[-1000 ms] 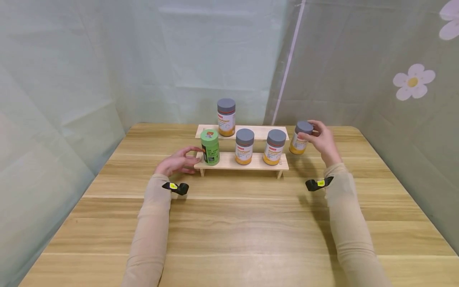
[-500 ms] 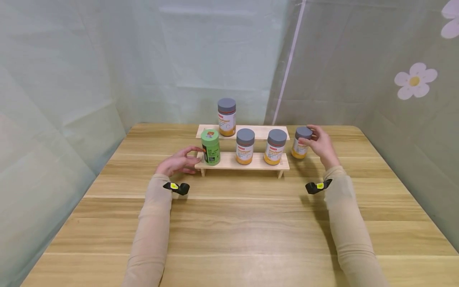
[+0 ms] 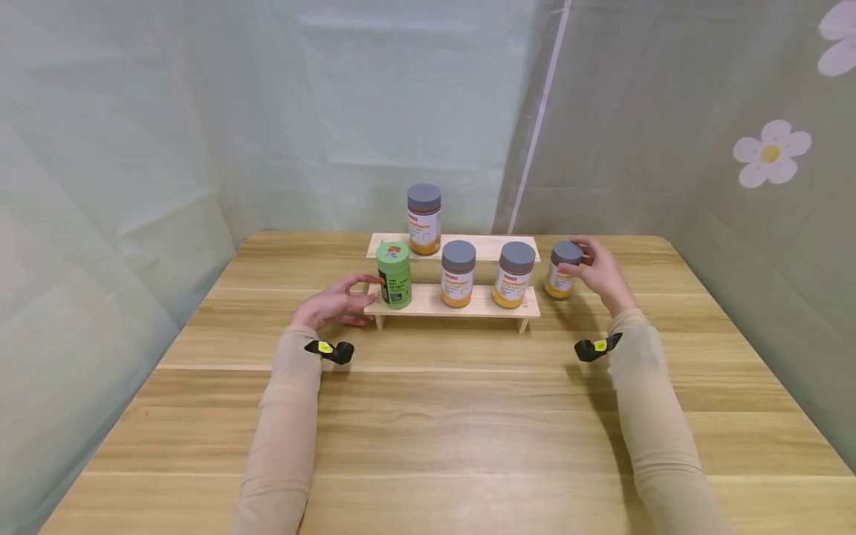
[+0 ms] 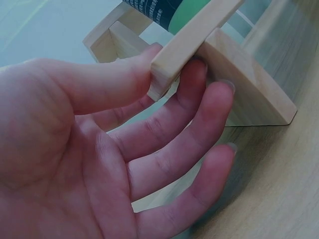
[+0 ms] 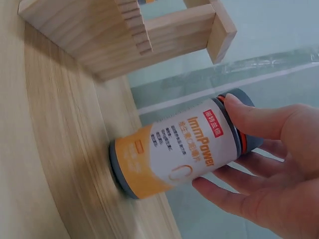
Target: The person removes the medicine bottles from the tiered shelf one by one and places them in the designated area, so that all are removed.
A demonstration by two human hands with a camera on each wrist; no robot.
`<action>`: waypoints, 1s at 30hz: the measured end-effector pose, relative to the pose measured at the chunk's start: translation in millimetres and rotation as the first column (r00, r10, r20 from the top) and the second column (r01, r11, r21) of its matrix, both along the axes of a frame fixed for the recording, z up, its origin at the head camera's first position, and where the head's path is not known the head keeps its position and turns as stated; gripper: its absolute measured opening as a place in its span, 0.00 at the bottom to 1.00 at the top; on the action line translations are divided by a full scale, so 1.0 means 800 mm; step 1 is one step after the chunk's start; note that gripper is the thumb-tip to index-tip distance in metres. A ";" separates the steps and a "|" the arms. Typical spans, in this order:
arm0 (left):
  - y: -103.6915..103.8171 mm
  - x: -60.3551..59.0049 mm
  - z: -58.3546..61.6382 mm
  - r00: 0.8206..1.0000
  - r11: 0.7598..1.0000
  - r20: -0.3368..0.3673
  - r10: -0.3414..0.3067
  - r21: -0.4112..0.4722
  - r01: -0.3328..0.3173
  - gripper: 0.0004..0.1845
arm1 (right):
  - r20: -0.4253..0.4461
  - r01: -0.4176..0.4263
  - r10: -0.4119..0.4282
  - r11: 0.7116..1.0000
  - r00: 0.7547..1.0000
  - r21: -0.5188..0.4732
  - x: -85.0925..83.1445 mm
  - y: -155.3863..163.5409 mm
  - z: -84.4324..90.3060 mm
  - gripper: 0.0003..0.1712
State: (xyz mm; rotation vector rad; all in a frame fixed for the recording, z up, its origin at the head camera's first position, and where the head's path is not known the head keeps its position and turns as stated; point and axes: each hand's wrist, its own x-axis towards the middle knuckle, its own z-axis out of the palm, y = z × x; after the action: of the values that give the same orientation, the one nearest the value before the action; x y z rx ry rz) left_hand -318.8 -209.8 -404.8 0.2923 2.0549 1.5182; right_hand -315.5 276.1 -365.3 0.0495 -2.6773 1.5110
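Note:
My right hand (image 3: 602,275) grips a supplement bottle (image 5: 174,149) near its grey lid, thumb on one side and fingers round the other. This white and orange bottle stands upright on the wooden table, just right of a two-step wooden display rack (image 3: 424,299). At the rack's left end, my left hand (image 4: 119,134) pinches the edge of the lower board, thumb above and curled fingers beneath. Close by those fingers stands a green jar (image 3: 394,276) on the lower step. Two matching bottles, one central (image 3: 458,275) and one at right (image 3: 513,276), share that step.
Another grey-lidded bottle (image 3: 424,221) stands on the upper step, left of its middle. The wooden table (image 3: 441,416) runs back to a pale hanging cloth (image 3: 401,96). Grey cloth with flower prints (image 3: 771,153) hangs at the right.
My right hand has lowered the bottle from a slightly raised, tilted pose to upright on the table, a little nearer to me. The left hand has stayed at the rack's end.

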 end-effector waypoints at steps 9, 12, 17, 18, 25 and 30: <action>-0.004 0.000 -0.004 1.000 1.000 0.000 -0.007 -0.010 0.007 0.31 | -0.024 -0.035 0.036 0.997 0.999 0.070 0.002 0.008 -0.009 0.35; -0.005 -0.001 -0.005 1.000 1.000 -0.013 -0.020 -0.004 0.020 0.31 | -0.035 -0.028 0.031 0.998 0.999 0.064 0.001 0.009 -0.010 0.35; -0.006 0.000 -0.004 0.999 1.000 -0.018 -0.029 0.010 0.029 0.31 | -0.056 -0.028 0.032 0.997 0.998 0.070 -0.001 0.010 -0.009 0.36; -0.007 0.000 -0.004 0.999 1.000 -0.017 -0.028 0.010 0.029 0.31 | -0.058 -0.027 0.031 0.997 0.998 0.073 -0.001 0.010 -0.010 0.36; -0.007 0.000 -0.005 1.000 0.999 -0.003 -0.031 0.034 0.031 0.31 | -0.047 -0.020 0.024 0.996 0.999 0.085 0.000 0.011 -0.011 0.37; -0.005 0.001 -0.005 1.000 0.999 0.007 -0.016 0.046 0.016 0.31 | -0.013 -0.046 0.047 0.995 0.999 0.084 0.002 0.010 -0.009 0.41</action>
State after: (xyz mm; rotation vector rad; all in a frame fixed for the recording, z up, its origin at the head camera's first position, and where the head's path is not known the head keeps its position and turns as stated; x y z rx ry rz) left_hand -317.9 -213.7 -408.7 0.3197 2.0088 1.5564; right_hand -313.5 284.5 -372.6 0.1280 -2.7454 1.4042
